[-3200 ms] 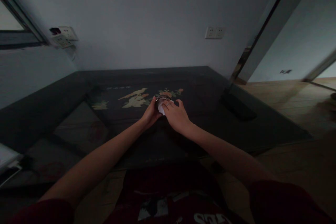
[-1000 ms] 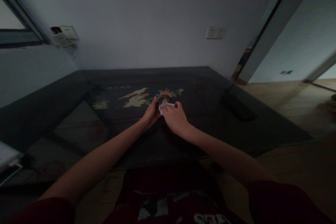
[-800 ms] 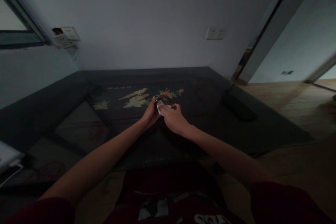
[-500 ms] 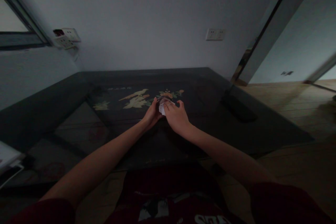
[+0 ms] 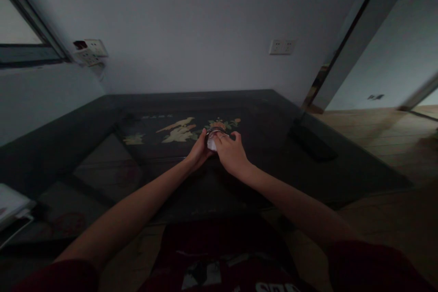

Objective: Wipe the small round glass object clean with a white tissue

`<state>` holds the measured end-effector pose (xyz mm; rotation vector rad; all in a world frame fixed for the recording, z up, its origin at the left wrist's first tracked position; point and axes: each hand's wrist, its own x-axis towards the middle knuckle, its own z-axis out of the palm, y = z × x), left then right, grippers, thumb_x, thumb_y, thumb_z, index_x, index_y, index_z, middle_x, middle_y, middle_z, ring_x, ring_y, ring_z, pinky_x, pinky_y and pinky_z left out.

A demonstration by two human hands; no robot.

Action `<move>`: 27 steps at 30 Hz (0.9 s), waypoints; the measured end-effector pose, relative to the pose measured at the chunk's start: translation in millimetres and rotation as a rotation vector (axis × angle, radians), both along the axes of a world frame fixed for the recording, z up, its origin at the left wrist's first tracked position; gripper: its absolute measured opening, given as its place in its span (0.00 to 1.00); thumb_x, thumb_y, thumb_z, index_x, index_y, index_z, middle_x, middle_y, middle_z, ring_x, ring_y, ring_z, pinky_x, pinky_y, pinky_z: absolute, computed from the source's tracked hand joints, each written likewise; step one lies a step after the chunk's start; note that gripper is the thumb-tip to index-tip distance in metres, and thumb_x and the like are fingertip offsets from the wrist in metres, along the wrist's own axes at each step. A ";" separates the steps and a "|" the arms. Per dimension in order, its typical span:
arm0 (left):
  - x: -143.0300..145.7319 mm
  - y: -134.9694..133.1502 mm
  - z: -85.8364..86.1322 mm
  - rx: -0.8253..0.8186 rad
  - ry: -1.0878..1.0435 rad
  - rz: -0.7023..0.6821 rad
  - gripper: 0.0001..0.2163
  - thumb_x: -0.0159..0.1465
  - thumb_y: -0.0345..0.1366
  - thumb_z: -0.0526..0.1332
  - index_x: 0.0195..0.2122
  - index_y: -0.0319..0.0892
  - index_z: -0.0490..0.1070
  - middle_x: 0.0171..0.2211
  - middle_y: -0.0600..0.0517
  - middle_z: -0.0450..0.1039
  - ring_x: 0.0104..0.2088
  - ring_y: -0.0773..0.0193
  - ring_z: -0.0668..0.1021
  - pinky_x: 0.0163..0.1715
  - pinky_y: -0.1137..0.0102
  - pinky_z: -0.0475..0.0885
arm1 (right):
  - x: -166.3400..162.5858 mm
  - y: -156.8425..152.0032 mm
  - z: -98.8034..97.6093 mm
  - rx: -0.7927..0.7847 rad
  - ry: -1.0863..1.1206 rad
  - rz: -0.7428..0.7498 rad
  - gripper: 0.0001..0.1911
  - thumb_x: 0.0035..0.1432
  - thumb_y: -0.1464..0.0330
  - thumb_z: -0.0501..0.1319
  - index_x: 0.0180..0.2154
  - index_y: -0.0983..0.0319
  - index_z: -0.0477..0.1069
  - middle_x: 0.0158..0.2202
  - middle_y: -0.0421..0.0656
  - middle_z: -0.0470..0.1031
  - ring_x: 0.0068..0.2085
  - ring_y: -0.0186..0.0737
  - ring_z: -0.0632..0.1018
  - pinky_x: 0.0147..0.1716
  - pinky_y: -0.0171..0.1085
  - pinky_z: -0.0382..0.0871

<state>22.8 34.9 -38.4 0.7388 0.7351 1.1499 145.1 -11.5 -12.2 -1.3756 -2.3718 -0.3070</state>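
Left grip closing round small glass, holding it upright over mid-desk; whether it is touching, cannot tell. Right grip pinching white tissue against glass side. Glass looking light, stiff, slick, breakable; side wall seeming best hold. Tissue soft. Open desk lying all round grips; dark bar sitting well right.

Both hands met near the middle of the dark worktop, beside its painted bird and flowers. The left hand cupped a small glass from the side. The right hand pressed a white tissue against the glass. A dark flat object lay near the worktop's right edge.
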 end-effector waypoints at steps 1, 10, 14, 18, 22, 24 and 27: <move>0.3 -0.1 0.1 -0.002 0.000 0.003 0.20 0.71 0.44 0.47 0.47 0.38 0.73 0.36 0.47 0.79 0.27 0.67 0.78 0.24 0.76 0.71 | 0.3 -0.8 1.1 -0.009 -0.021 -0.015 0.21 0.65 0.78 0.43 0.55 0.71 0.65 0.54 0.58 0.71 0.53 0.51 0.72 0.55 0.53 0.50; -0.1 -0.5 0.3 0.008 -0.002 -0.008 0.21 0.71 0.44 0.46 0.48 0.36 0.73 0.37 0.45 0.79 0.34 0.64 0.80 0.29 0.75 0.73 | -1.4 -1.5 -3.7 -0.062 0.008 0.114 0.21 0.64 0.78 0.44 0.55 0.68 0.64 0.58 0.56 0.69 0.55 0.47 0.71 0.53 0.50 0.53; 0.4 -0.5 0.7 -0.002 0.010 0.009 0.20 0.70 0.44 0.47 0.47 0.37 0.74 0.39 0.45 0.79 0.35 0.63 0.80 0.29 0.74 0.73 | -0.5 0.1 -2.8 -0.004 -0.021 0.010 0.22 0.65 0.78 0.43 0.56 0.70 0.64 0.58 0.58 0.67 0.56 0.51 0.70 0.56 0.54 0.50; -0.1 -0.6 0.8 -0.015 -0.013 0.006 0.20 0.70 0.44 0.47 0.46 0.36 0.74 0.37 0.45 0.79 0.34 0.63 0.80 0.30 0.75 0.73 | 0.5 -0.8 -2.4 -0.061 -0.060 0.018 0.20 0.64 0.78 0.44 0.50 0.70 0.70 0.50 0.56 0.75 0.48 0.50 0.75 0.55 0.54 0.52; 0.4 -1.7 2.3 0.006 -0.017 -0.013 0.21 0.71 0.43 0.45 0.46 0.36 0.74 0.34 0.46 0.79 0.29 0.66 0.79 0.25 0.76 0.71 | 0.0 -1.1 -3.7 -0.077 -0.004 0.109 0.20 0.64 0.78 0.44 0.53 0.68 0.67 0.55 0.55 0.71 0.53 0.48 0.73 0.53 0.52 0.54; 1.1 -1.5 2.4 0.008 -0.010 -0.014 0.21 0.71 0.43 0.45 0.46 0.36 0.74 0.33 0.46 0.79 0.28 0.67 0.78 0.25 0.77 0.71 | 0.4 -0.3 -3.4 -0.055 0.008 0.098 0.22 0.64 0.78 0.43 0.56 0.68 0.64 0.59 0.56 0.67 0.56 0.48 0.70 0.54 0.53 0.53; 1.3 0.3 0.9 0.004 -0.007 -0.007 0.21 0.71 0.43 0.45 0.47 0.37 0.73 0.35 0.46 0.79 0.29 0.66 0.79 0.26 0.76 0.72 | 1.9 0.9 -1.8 -0.040 -0.013 0.022 0.23 0.64 0.78 0.42 0.56 0.70 0.64 0.59 0.58 0.67 0.56 0.50 0.70 0.56 0.54 0.51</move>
